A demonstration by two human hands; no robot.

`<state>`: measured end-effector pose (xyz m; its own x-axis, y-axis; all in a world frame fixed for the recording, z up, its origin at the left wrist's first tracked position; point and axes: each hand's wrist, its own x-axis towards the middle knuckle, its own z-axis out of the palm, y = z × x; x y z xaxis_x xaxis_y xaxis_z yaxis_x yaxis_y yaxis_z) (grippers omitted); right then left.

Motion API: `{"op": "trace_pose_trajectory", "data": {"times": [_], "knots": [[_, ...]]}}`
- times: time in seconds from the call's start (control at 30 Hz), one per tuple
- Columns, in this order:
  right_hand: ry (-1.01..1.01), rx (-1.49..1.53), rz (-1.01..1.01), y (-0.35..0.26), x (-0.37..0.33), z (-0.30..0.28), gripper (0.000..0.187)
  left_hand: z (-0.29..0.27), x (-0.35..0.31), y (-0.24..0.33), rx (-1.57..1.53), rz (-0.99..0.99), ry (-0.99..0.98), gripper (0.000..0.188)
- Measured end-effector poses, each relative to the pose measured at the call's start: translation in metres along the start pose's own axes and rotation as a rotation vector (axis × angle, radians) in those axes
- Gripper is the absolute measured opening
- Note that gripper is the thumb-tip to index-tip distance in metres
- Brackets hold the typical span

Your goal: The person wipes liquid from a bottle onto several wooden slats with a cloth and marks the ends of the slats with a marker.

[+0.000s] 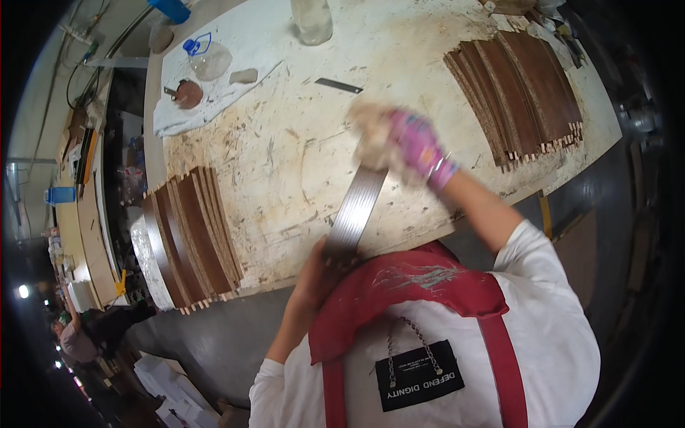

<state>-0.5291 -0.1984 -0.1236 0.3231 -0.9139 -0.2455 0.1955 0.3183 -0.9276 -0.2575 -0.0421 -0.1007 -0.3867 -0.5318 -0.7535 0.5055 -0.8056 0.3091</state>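
A dark brown grooved wooden board [357, 207] slants across the near middle of the table, its upper face shining. At its near end my left hand [325, 264] is closed around it, partly in shadow. My right hand [417, 143], in a pink patterned glove, grips a beige rag [374, 132] against the board's far end. Motion blurs the rag and glove, and the rag covers that end of the board. Beyond the rag, a thin dark metal strip [339, 85] lies on the table.
Brown boards with pale dowel ends stand stacked at left [193, 239] and right [521, 93] of the worktable [285, 157]. On a white cloth [168, 125], far left, are a blue-capped jug [210, 60], a reddish-brown round container [189, 94] and a block [244, 75]. A cloudy container [312, 21] stands behind.
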Motion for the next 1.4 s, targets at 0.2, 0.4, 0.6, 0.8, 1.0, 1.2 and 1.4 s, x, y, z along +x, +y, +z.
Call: {"op": "trace_pose_trajectory", "data": {"times": [0.2,0.4,0.6,0.8,1.0,1.2,1.4], "knots": [[0.39,-1.084,-0.379,-0.069,0.004,0.003,0.032,-0.006,0.007,0.01,-0.049,-0.023,-0.047,0.058],[-0.257,-1.947,-0.466,0.0,-0.032,0.107,0.037,-0.015,0.02,0.013,-0.199,0.0,-0.082,0.062],[0.372,-1.27,-0.416,-0.007,-0.008,-0.041,0.038,-0.047,-0.017,0.017,0.101,0.211,0.01,0.061],[0.285,-1.436,-0.537,0.034,-0.03,-0.051,0.044,-0.078,-0.109,0.041,1.018,1.186,0.602,0.046],[0.283,-1.396,-0.554,0.028,-0.024,-0.043,0.047,-0.093,-0.107,0.054,1.654,0.932,1.588,0.04],[0.276,-1.34,-0.569,0.026,-0.029,-0.043,0.05,-0.098,-0.09,0.053,1.712,0.939,1.847,0.045],[0.289,-1.323,-0.565,0.024,-0.027,-0.032,0.045,-0.094,-0.076,0.077,2.101,1.017,1.577,0.045]]}}
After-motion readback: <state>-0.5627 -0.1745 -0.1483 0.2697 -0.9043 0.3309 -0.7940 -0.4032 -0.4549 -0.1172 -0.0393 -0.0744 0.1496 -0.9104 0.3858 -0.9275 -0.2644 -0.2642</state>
